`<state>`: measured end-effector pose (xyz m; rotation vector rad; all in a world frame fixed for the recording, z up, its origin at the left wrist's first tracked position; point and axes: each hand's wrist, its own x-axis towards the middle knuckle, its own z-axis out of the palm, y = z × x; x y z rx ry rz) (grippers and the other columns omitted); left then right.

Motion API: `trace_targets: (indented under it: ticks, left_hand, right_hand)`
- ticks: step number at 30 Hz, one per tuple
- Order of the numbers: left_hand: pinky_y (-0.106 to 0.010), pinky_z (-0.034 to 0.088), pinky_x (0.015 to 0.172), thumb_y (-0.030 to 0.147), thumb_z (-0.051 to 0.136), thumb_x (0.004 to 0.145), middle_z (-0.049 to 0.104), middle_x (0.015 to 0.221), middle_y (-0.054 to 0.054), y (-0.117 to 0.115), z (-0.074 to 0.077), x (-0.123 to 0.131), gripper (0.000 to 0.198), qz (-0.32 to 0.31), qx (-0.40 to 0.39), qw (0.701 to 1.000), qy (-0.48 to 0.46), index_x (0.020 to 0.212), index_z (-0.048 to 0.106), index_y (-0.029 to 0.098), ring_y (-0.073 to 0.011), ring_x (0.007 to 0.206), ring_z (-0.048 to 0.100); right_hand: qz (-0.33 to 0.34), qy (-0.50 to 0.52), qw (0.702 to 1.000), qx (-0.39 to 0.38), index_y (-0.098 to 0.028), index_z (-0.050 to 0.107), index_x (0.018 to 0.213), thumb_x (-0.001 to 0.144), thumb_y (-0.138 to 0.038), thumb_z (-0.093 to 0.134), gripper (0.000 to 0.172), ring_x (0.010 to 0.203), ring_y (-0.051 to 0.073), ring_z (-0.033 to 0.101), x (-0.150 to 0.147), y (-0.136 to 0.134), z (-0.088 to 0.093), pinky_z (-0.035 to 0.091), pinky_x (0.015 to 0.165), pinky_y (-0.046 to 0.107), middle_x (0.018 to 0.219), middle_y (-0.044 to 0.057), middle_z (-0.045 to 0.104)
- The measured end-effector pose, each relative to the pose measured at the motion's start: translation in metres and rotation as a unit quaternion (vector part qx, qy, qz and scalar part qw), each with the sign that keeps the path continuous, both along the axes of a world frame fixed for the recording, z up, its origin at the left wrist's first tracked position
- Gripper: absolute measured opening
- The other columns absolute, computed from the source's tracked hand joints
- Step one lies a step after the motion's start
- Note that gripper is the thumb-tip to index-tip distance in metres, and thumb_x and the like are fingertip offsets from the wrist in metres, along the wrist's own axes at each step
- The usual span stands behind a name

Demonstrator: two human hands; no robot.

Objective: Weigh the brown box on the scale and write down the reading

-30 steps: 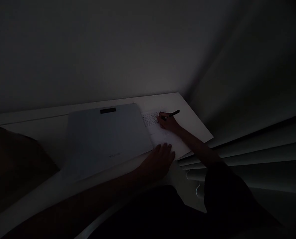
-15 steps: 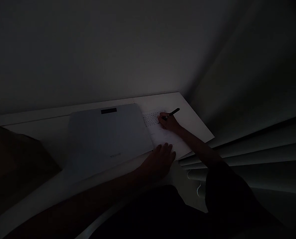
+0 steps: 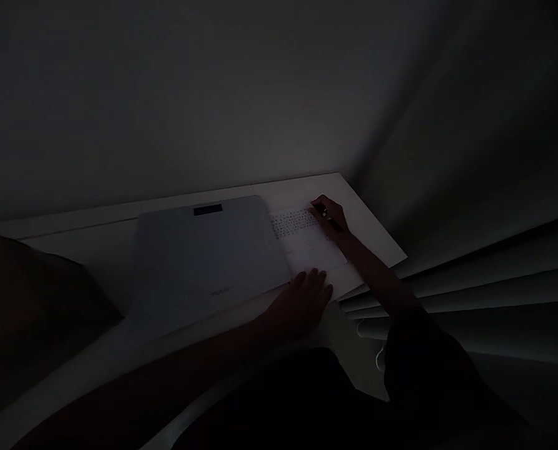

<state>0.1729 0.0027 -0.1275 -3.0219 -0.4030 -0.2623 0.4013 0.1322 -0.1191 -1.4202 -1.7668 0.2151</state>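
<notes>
In the dim head view, a dark pen (image 3: 334,224) is in my right hand (image 3: 336,210), whose fingers are closed round it. That hand rests at the upper right of a white sheet of paper (image 3: 309,247), beside rows of small dark marks. The pen's tip is hard to make out. My left hand (image 3: 302,299) lies flat with its fingers stretched out at the paper's lower edge, near the corner of a flat pale panel (image 3: 208,250). This panel has a dark rectangular window and a small logo, rather like a bathroom scale.
The white table (image 3: 373,240) runs along a plain wall (image 3: 189,94). At the left stands a brown box-like object (image 3: 39,306), mostly in shadow. Folds of a curtain (image 3: 485,269) hang close to the table's right end.
My right hand has moved slightly up and right over the paper. The pen, which stuck out to the upper right, now lies back along the hand. My left hand stays almost still.
</notes>
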Motion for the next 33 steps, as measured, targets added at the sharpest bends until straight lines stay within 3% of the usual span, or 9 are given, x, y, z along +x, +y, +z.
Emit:
trace_targets:
  ticks: [4, 7, 13, 23, 27, 33]
  left_hand:
    - [-0.048, 0.036, 0.107, 0.028, 0.035, 0.102, 0.043, 0.149, -0.02, 0.0, 0.004, -0.001, 0.046, 0.0, 0.0, 1.0, 0.014, 0.142, 0.05, 0.011, -0.0361, 0.136, 0.044]
    - [-0.048, 0.036, 0.106, 0.033, 0.037, 0.102, 0.041, 0.15, -0.021, 0.001, 0.002, -0.003, 0.049, -0.006, 0.011, 1.0, 0.006, 0.144, 0.049, 0.01, -0.0363, 0.137, 0.042]
    - [-0.046, 0.035, 0.106, 0.033, 0.034, 0.103, 0.041, 0.15, -0.02, 0.0, 0.004, -0.003, 0.048, 0.001, 0.008, 1.0, 0.023, 0.143, 0.048, 0.011, -0.0351, 0.136, 0.042]
    - [-0.044, 0.033, 0.107, 0.032, 0.039, 0.1, 0.039, 0.151, -0.018, 0.001, 0.01, -0.003, 0.046, 0.008, -0.013, 0.999, 0.036, 0.142, 0.046, 0.012, -0.0332, 0.137, 0.04]
    - [-0.044, 0.033, 0.107, 0.032, 0.04, 0.1, 0.041, 0.15, -0.018, 0.001, 0.009, -0.001, 0.046, 0.011, -0.007, 0.999, 0.033, 0.141, 0.047, 0.013, -0.0326, 0.137, 0.04]
    - [-0.046, 0.035, 0.107, 0.031, 0.033, 0.104, 0.045, 0.146, -0.018, -0.004, 0.007, -0.005, 0.045, -0.003, 0.044, 0.999, -0.005, 0.139, 0.052, 0.011, -0.0338, 0.134, 0.044]
  right_hand:
    - [0.025, -0.078, 0.997, 0.002, -0.017, 0.062, 0.105, 0.095, -0.031, 0.054, 0.019, 0.106, 0.021, 0.06, 0.01, 0.008, -0.01, 0.045, 0.097, 0.034, 0.11, 0.009, 0.066]
    - [0.046, -0.144, 0.988, -0.006, -0.017, 0.064, 0.117, 0.094, -0.014, 0.044, 0.031, 0.116, 0.023, 0.056, 0.012, 0.009, -0.012, 0.041, 0.104, 0.038, 0.121, 0.011, 0.064]
    - [0.082, -0.236, 0.968, 0.009, -0.007, 0.065, 0.122, 0.092, -0.003, 0.041, 0.039, 0.108, 0.025, 0.053, 0.007, 0.004, -0.007, 0.043, 0.099, 0.039, 0.114, 0.016, 0.064]
    - [0.053, -0.366, 0.929, -0.023, -0.023, 0.064, 0.134, 0.091, -0.005, 0.045, 0.049, 0.101, 0.026, 0.049, 0.007, 0.003, -0.008, 0.039, 0.082, 0.038, 0.113, 0.012, 0.059]
    - [0.034, -0.341, 0.939, -0.006, -0.02, 0.063, 0.134, 0.092, -0.006, 0.04, 0.05, 0.099, 0.026, 0.05, 0.01, 0.004, -0.011, 0.039, 0.081, 0.038, 0.111, 0.014, 0.059]
    - [0.009, -0.164, 0.985, 0.048, -0.013, 0.071, 0.112, 0.08, -0.002, 0.034, 0.05, 0.093, 0.024, 0.053, 0.015, 0.002, -0.009, 0.042, 0.086, 0.036, 0.093, 0.012, 0.057]
